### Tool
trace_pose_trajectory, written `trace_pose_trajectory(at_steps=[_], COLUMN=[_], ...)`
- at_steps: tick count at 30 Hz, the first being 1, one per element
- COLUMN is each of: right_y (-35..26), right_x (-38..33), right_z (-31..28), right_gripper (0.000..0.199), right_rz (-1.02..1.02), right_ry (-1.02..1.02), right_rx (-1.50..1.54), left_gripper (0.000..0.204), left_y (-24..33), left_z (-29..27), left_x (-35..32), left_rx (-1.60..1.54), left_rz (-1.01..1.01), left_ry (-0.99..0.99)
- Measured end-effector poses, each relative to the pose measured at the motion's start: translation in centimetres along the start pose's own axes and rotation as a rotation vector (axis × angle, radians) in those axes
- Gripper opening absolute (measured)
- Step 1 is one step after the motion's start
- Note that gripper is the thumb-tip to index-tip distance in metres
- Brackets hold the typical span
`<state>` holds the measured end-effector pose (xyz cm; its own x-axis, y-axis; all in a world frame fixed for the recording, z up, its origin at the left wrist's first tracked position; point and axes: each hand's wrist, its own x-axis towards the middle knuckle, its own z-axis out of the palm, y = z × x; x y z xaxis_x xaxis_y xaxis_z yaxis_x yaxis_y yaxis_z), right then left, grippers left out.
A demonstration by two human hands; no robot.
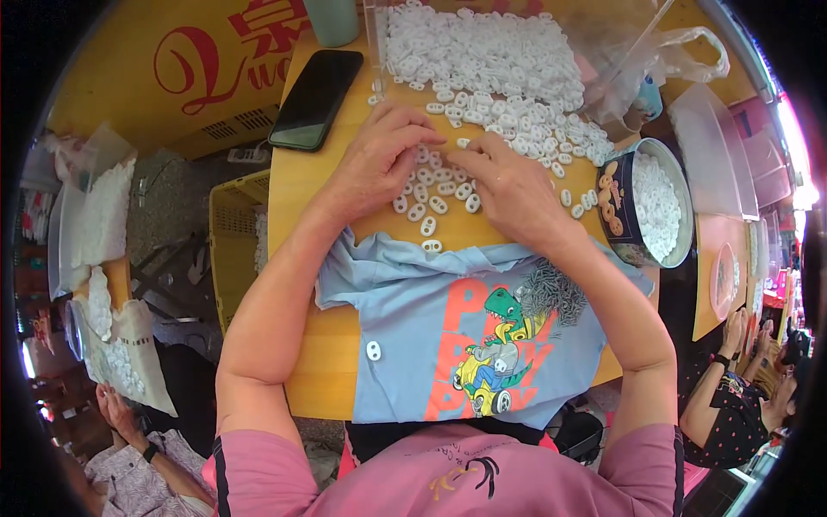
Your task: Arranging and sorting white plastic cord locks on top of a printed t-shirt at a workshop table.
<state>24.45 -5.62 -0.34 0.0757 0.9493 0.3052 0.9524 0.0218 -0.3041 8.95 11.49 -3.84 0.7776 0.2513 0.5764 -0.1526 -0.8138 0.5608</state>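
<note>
Over the yellow tabletop, my left hand is bent with its fingers drawn together; whatever lies under the fingertips is hidden. Facing it, my right hand has its fingers bent but apart, the index pointing left. A small white oval two-hole plastic piece sits by its fingertips. Between and below the hands lie several loose white pieces. A light blue T-shirt with a dinosaur print is spread nearer to me. On it rest a heap of small grey metal screws or pins and a single white piece.
A clear bin at the back spills a heap of white pieces. A round tin full of them stands right. At the back left are a black phone and a green cup. Other people sit at both sides.
</note>
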Motion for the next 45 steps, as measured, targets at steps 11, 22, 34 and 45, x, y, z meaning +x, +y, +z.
trace_pose_trajectory(at_steps=[11, 22, 34, 45], right_y=[2.1, 2.4, 2.5, -6.1], right_x=[4.4, 9.1, 4.9, -8.3], right_z=[1.2, -0.4, -3.2, -5.4], right_gripper=[0.020, 0.026, 0.021, 0.023], right_rz=[0.181, 0.367, 0.195, -0.223], right_ry=[0.115, -0.270, -0.108, -0.363], right_rx=[-0.143, -0.204, 0.127, 0.396], left_gripper=[0.023, 0.023, 0.019, 0.017], left_y=[-0.2, -0.4, -0.6, -0.7], left_z=[-0.2, -0.5, -0.2, -0.3], left_x=[-0.1, 0.0, 0.1, -0.1], left_rx=[-0.123, -0.222, -0.194, -0.189], left_rz=[-0.155, -0.221, -0.162, -0.182], left_ry=[0.082, 0.121, 0.103, 0.051])
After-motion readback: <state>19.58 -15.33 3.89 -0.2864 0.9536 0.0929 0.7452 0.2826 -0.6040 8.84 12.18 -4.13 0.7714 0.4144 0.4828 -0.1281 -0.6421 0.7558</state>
